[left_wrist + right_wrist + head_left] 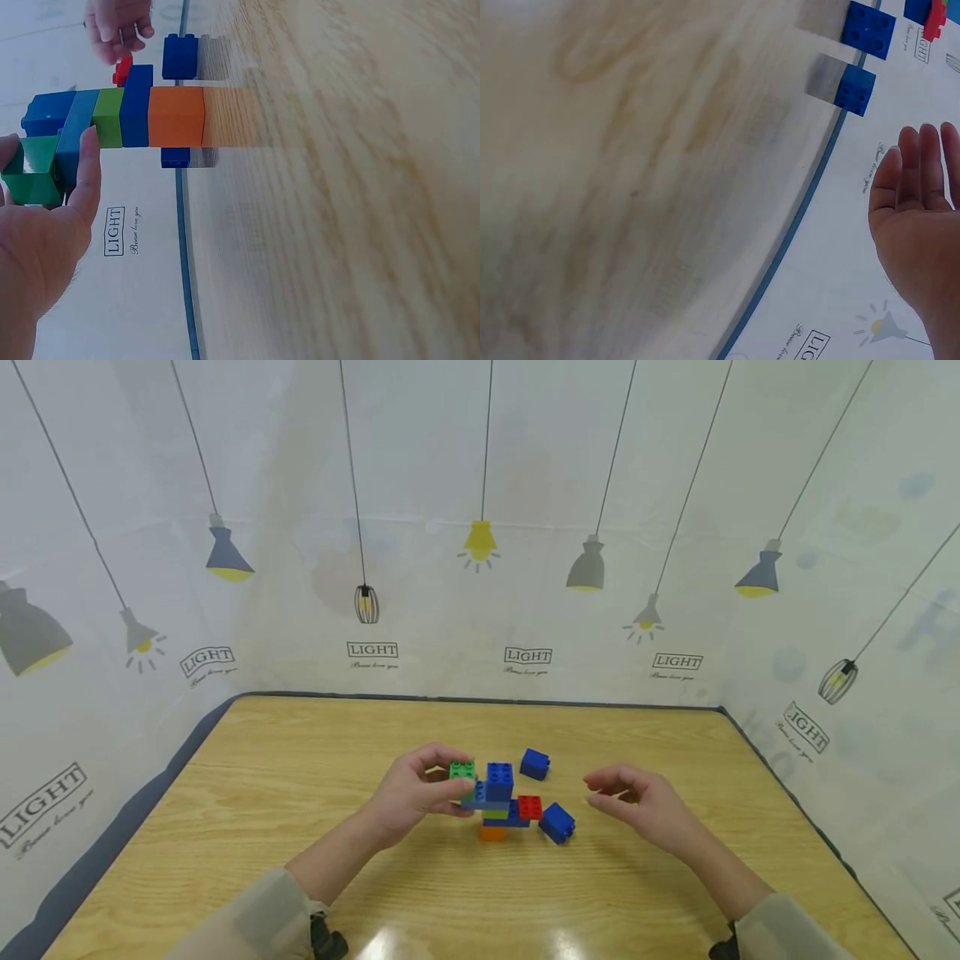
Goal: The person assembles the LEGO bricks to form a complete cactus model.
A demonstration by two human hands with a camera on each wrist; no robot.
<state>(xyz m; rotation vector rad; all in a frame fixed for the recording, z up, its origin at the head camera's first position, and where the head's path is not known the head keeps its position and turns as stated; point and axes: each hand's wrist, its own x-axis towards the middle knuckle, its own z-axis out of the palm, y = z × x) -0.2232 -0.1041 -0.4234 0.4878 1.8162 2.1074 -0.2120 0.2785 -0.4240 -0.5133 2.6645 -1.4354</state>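
Toy building bricks form a stack on the table: an orange brick (492,833) at the bottom, then a dark blue one (136,105), a lime green one (109,118) and a lighter blue one (77,120). On top sit a green brick (462,770) at the left and a blue brick (499,782) beside it. A thin red brick (529,807) sits on the dark blue brick's right end. My left hand (405,795) grips the green brick, one finger touching the lighter blue brick. To the right, my right hand (648,803) hovers, relaxed, holding nothing.
Two loose blue bricks lie on their sides: one (557,823) close to the stack's right, another (535,764) farther back. The wooden table (300,743) ends at a pale printed curtain (435,668) at the back and sides.
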